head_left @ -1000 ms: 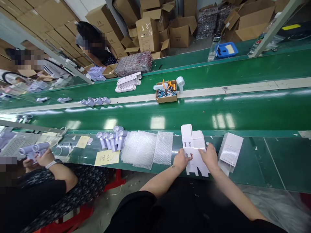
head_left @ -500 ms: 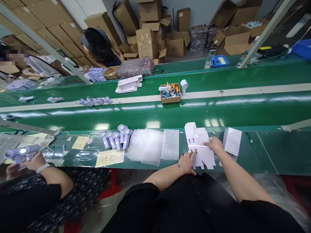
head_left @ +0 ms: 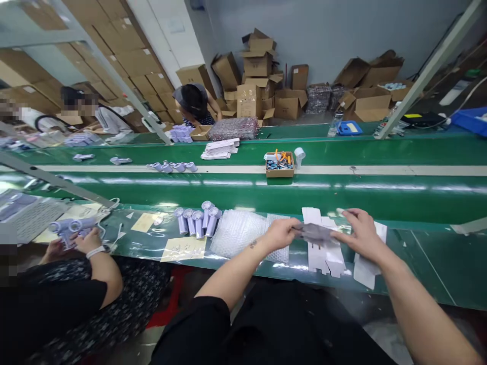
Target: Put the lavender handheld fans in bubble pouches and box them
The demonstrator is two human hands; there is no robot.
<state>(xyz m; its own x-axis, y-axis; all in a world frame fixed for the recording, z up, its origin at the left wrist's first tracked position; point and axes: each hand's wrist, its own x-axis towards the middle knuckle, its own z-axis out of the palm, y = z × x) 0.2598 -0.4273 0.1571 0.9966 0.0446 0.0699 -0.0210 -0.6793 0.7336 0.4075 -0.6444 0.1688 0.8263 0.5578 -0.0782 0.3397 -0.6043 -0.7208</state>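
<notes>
A flat carton (head_left: 316, 232), grey in shadow and partly smeared by motion, is held up between my hands. My left hand (head_left: 283, 234) pinches its left end. At the right end, the thumb of my right hand (head_left: 361, 233) presses on the carton while the index finger stretches out above it, with a white covering on its tip. Below lie flattened white cartons (head_left: 327, 259) with small printed pictures. Beside my right hand stands a white box (head_left: 365, 271), partly hidden by the wrist. Bubble wrap sheets (head_left: 238, 233) lie under and left of my left forearm.
Several lilac handheld fans (head_left: 198, 223) stand left of the bubble wrap, behind a paper note (head_left: 184, 250). A small cardboard box of parts (head_left: 280, 172) sits across the green belt (head_left: 236, 193). At left, a co-worker's hand (head_left: 89, 241) is at other fans.
Both hands have risen from the flattened cartons, and a carton is now lifted between them. My left hand has moved up and away from the near edge. The camera view has tilted upward.
</notes>
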